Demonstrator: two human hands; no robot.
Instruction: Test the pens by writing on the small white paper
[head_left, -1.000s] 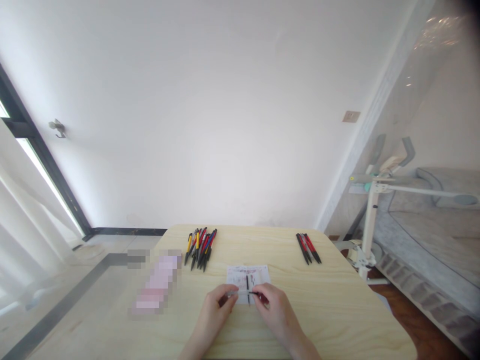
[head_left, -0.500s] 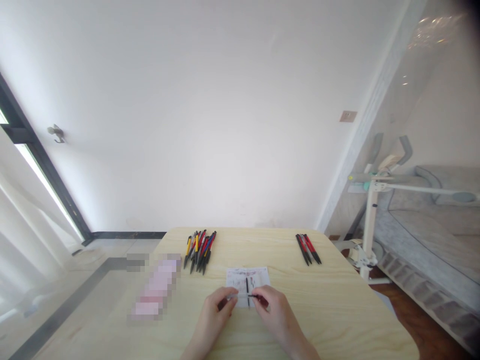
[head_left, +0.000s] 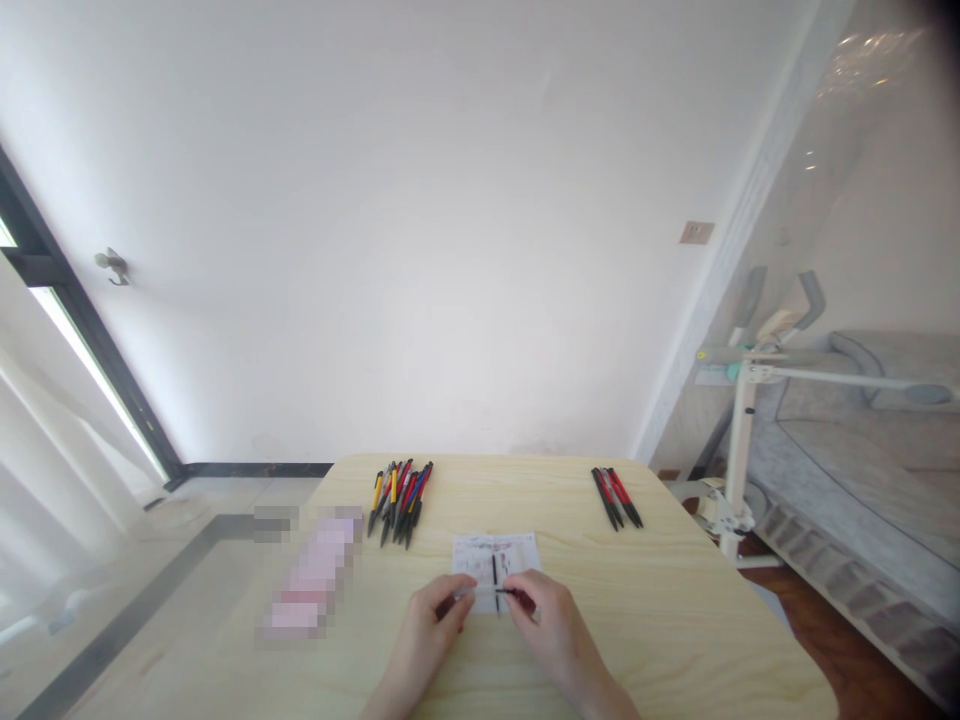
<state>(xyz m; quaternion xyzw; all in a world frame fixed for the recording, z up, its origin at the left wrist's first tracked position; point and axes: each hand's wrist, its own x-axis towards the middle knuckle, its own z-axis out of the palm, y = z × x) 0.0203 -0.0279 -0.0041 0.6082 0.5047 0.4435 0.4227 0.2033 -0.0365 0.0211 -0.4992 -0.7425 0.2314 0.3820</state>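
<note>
Both of my hands meet over a small printed paper slip (head_left: pixel 495 556) near the front of the light wooden table (head_left: pixel 675 620). My left hand (head_left: pixel 433 618) pinches a thin clear refill tube that points right. My right hand (head_left: pixel 541 615) pinches a dark red pen barrel (head_left: pixel 517 597), its tip facing the tube. A black pen piece (head_left: pixel 495 575) lies upright on the slip between the hands. A pile of several yellow, red, blue and black pens (head_left: pixel 400 495) lies farther back on the left. A smaller group of red and black pens (head_left: pixel 616 497) lies at the back right.
A blurred pink object (head_left: pixel 311 582) lies on the table's left side. A white stand (head_left: pixel 739 440) and a grey sofa (head_left: pixel 862 450) are to the right of the table. A white wall is behind, a window frame at the left.
The hands have barely moved; the view shifted slightly down between the first earlier frame and now.
</note>
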